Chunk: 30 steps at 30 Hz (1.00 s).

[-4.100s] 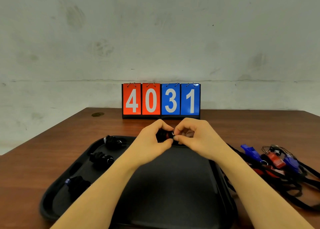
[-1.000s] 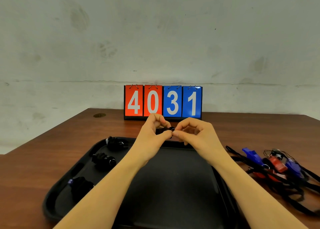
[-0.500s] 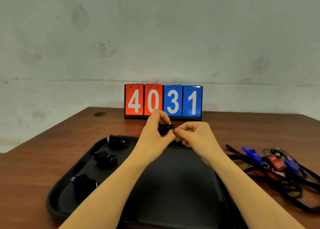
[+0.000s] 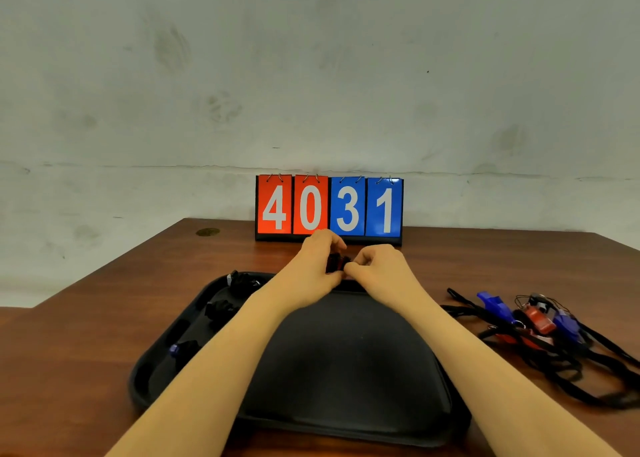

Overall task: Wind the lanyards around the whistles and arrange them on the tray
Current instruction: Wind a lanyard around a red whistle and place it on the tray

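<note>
Both hands have drifted slightly up-frame since earlier; from here I count three wound bundles (image 4: 221,309) at the tray's (image 4: 346,418) left; centre, left hand (image 4: 313,266) grips the whistle (image 4: 335,262), right hand (image 4: 375,266) pinches its end; unwound whistles (image 4: 533,318) wait at right on the bench (image 4: 86,335).

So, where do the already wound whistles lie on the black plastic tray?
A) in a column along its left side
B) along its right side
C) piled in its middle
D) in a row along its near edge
A: three dark lanyard-wound whistles lie one behind another along the left side of the black plastic tray, whose middle and right side show bare.
</note>
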{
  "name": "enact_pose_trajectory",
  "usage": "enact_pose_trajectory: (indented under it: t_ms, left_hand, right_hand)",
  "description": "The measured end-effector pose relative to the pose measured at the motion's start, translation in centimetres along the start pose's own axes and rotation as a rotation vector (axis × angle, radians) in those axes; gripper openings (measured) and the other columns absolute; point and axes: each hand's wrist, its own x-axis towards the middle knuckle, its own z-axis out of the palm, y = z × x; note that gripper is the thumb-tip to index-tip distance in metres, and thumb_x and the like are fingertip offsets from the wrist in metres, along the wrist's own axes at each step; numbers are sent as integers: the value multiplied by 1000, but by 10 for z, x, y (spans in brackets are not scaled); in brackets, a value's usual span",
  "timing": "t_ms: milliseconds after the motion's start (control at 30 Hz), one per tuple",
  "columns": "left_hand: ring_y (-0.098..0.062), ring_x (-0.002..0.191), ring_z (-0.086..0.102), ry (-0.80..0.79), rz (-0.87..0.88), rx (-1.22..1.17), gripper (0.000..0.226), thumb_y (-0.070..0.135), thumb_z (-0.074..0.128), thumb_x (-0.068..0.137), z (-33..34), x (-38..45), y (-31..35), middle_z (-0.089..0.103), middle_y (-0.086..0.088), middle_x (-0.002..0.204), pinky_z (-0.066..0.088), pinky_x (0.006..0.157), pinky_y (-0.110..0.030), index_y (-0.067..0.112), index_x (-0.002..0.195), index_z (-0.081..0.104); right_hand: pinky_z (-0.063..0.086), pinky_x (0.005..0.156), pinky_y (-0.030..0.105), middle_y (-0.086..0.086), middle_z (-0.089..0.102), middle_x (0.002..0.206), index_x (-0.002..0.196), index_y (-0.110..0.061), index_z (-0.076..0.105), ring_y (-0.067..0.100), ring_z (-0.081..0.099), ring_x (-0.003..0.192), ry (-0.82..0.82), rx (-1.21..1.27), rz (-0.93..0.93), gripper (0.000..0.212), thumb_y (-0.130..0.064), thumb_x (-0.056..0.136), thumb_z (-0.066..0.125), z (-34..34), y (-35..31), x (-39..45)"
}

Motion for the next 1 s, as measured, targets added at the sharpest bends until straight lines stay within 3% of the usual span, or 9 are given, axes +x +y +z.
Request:
enact_pose_trajectory:
  t_ms: [100, 300, 500, 733, 867, 1000]
  left_hand:
    - [-5, 106, 44, -58, -13, 91, 31, 22, 60, 88, -11, -6, -5, 39, 6, 119, 37, 91, -17, 18, 115, 46]
    - [-8, 104, 54, -77, -52, 199, 34, 34, 64, 83, -33, -18, -22, 59, 8, 115, 48, 92, -32, 27, 116, 57]
    - [-8, 97, 47, -157, -104, 208, 42, 23, 62, 87, -33, -15, -38, 56, 1, 110, 37, 92, -23, 25, 128, 53]
    - [-19, 123, 45, -276, -197, 214, 49, 16, 54, 91, -20, -9, -53, 45, -3, 133, 32, 108, -33, 27, 137, 42]
    - [-16, 115, 52, -126, -235, 192, 40, 16, 65, 83, -7, -8, -57, 55, -1, 126, 42, 98, -29, 20, 121, 52]
    - [-17, 103, 54, -124, -244, 185, 33, 14, 70, 79, -1, -3, -56, 57, -3, 116, 44, 88, -25, 17, 108, 57]
  right_hand:
    - [47, 64, 27, -3, 55, 64, 68, -14, 59, 8, 50, 61, -20, -58, -31, 18, -25, 82, 63, 4, -8, -1]
    - [37, 56, 20, -4, 50, 62, 63, -18, 52, 8, 46, 58, -74, -156, -70, 23, -28, 81, 62, 21, -20, 2]
    - [46, 63, 27, -2, 55, 72, 78, -15, 56, 13, 53, 67, -171, -288, -84, 15, -28, 86, 56, 36, -13, 13]
    - [48, 69, 33, 1, 60, 91, 93, -15, 55, 20, 56, 81, -156, -402, -37, 11, -22, 90, 47, 54, 4, 13]
    - [44, 66, 32, 5, 62, 98, 99, -13, 55, 23, 56, 83, -114, -517, -34, 16, -20, 92, 42, 58, 8, 12]
    - [47, 68, 33, 5, 59, 100, 101, -13, 54, 23, 58, 86, -113, -577, -46, 14, -18, 92, 44, 56, 10, 13]
